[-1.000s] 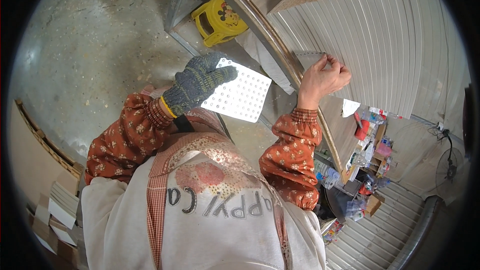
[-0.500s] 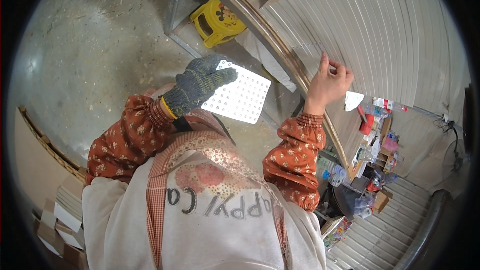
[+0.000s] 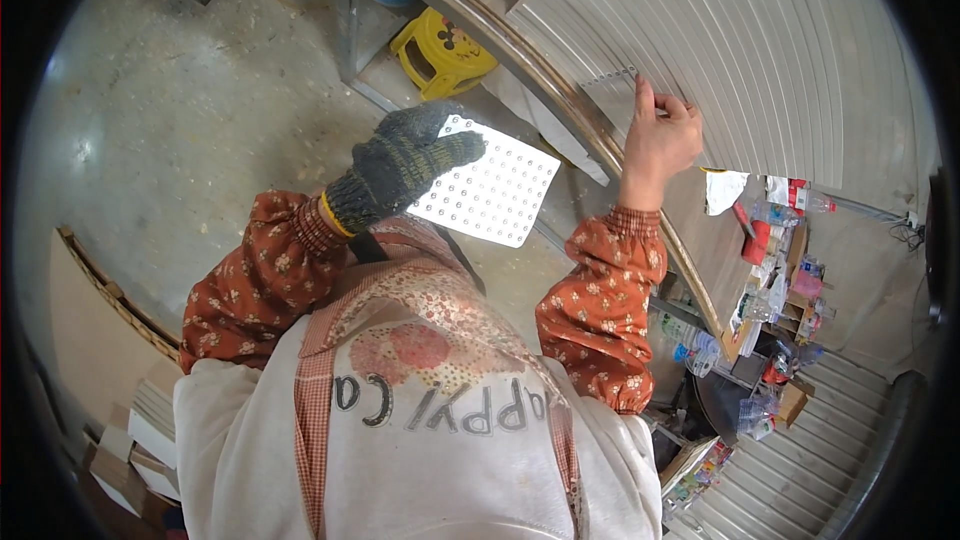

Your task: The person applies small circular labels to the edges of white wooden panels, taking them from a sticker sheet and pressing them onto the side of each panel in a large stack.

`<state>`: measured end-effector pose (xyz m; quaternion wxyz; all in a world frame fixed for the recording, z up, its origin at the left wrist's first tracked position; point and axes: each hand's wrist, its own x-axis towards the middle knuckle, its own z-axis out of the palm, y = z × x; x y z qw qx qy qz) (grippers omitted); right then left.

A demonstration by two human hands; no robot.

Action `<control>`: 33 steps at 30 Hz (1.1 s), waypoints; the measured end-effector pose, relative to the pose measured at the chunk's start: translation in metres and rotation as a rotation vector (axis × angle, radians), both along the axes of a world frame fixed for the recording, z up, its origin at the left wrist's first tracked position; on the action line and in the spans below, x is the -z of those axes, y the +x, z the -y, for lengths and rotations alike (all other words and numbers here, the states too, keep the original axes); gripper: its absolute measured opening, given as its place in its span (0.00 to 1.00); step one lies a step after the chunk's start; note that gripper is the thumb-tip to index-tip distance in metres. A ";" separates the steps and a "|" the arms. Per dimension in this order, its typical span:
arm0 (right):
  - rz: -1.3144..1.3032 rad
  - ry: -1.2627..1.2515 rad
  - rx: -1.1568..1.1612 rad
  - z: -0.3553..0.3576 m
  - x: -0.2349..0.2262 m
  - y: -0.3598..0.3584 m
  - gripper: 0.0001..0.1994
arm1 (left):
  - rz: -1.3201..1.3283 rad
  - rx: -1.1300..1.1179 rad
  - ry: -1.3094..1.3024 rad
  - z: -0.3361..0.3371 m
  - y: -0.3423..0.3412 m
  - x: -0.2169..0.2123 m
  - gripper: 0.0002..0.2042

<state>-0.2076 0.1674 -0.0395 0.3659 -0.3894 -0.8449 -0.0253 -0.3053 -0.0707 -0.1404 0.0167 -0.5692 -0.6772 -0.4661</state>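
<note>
Concrete floor (image 3: 150, 140) below; gloved left hand (image 3: 405, 160) grips 1 perforated sheet (image 3: 490, 195), bare right hand (image 3: 657, 140) pinches another sheet (image 3: 610, 100).

Left hand (image 3: 405, 165) wore coarse knit cloth glove; perforated sheet (image 3: 490, 195) looked matt white metal; stool (image 3: 440, 55) glossy yellow plastic; floor (image 3: 180, 120) rough concrete.

A: Where does the camera sit?

B: There is one view, from a fisheye camera on the person's head, looking steeply down over their chest and apron.

A: How close is everything?

B: The left hand (image 3: 405, 162) and right hand (image 3: 658, 135) are near. The concrete floor (image 3: 180, 130) lies farther below. Straight edges bow toward the dark round rim.
</note>
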 end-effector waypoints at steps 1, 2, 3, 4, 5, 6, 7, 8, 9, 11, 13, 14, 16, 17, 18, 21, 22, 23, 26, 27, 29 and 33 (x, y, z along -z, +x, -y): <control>-0.005 -0.081 -0.062 0.003 -0.004 0.004 0.14 | 0.275 0.024 -0.073 -0.003 0.000 -0.014 0.13; -0.011 -0.161 -0.124 0.006 -0.007 0.007 0.13 | 0.551 0.048 -0.146 -0.005 0.001 -0.032 0.13; -0.031 -0.277 -0.281 0.012 -0.008 0.010 0.13 | 0.825 0.077 -0.221 -0.007 0.001 -0.043 0.13; -0.052 -0.392 -0.443 0.025 -0.007 0.008 0.13 | 0.776 0.092 -0.207 -0.006 0.002 -0.043 0.13; -0.073 -0.505 -0.606 0.038 -0.005 0.008 0.13 | 0.727 0.108 -0.193 -0.006 0.002 -0.043 0.14; 0.045 -0.555 -0.737 0.049 -0.007 0.009 0.13 | 0.676 0.126 -0.176 -0.006 0.001 -0.046 0.14; 0.170 -0.612 -0.830 0.059 -0.011 0.010 0.11 | 0.647 0.134 -0.165 -0.007 0.002 -0.046 0.14; 0.239 -0.749 -0.861 0.066 -0.011 0.010 0.10 | 0.618 0.142 -0.155 -0.008 0.004 -0.045 0.14; 0.230 -0.878 -0.810 0.070 -0.008 0.013 0.10 | 0.588 0.147 -0.148 -0.009 0.004 -0.044 0.14; 0.182 -1.036 -0.755 0.071 -0.006 0.018 0.09 | 0.505 0.163 -0.135 -0.010 0.003 -0.039 0.15; 0.105 -1.097 -0.743 0.069 -0.005 0.023 0.08 | 0.336 0.165 -0.057 -0.010 0.001 -0.032 0.14; 0.109 -1.104 -0.735 0.067 -0.006 0.024 0.08 | 0.205 0.158 0.017 -0.009 0.000 -0.028 0.13; 0.119 -1.115 -0.719 0.064 -0.008 0.026 0.07 | -0.055 0.145 0.169 -0.010 -0.003 -0.025 0.11; 0.111 -1.085 -0.726 0.064 -0.006 0.025 0.07 | -0.006 0.141 0.158 -0.009 -0.002 -0.027 0.13; 0.105 -1.055 -0.730 0.064 -0.004 0.026 0.06 | 0.046 0.138 0.146 -0.007 0.003 -0.028 0.14; 0.064 -0.896 -0.809 0.064 -0.003 0.023 0.05 | 0.089 0.125 0.119 -0.007 0.004 -0.029 0.16; 0.048 -0.831 -0.846 0.065 -0.003 0.021 0.05 | 0.085 0.119 0.111 -0.006 0.003 -0.027 0.16; 0.059 -0.812 -0.848 0.065 -0.004 0.020 0.06 | 0.049 0.103 0.117 -0.006 0.001 -0.025 0.16; 0.087 -0.745 -0.857 0.068 -0.006 0.017 0.06 | 0.008 0.070 0.123 -0.005 0.000 -0.019 0.16; 0.091 -0.714 -0.857 0.068 -0.007 0.016 0.06 | 0.040 0.071 0.117 -0.005 0.002 -0.018 0.15; 0.112 -0.670 -0.855 0.069 -0.009 0.014 0.06 | 0.034 0.066 0.097 -0.005 0.003 -0.015 0.15; 0.161 -0.663 -0.839 0.074 -0.015 0.010 0.04 | -0.078 0.046 0.068 -0.006 0.003 -0.013 0.15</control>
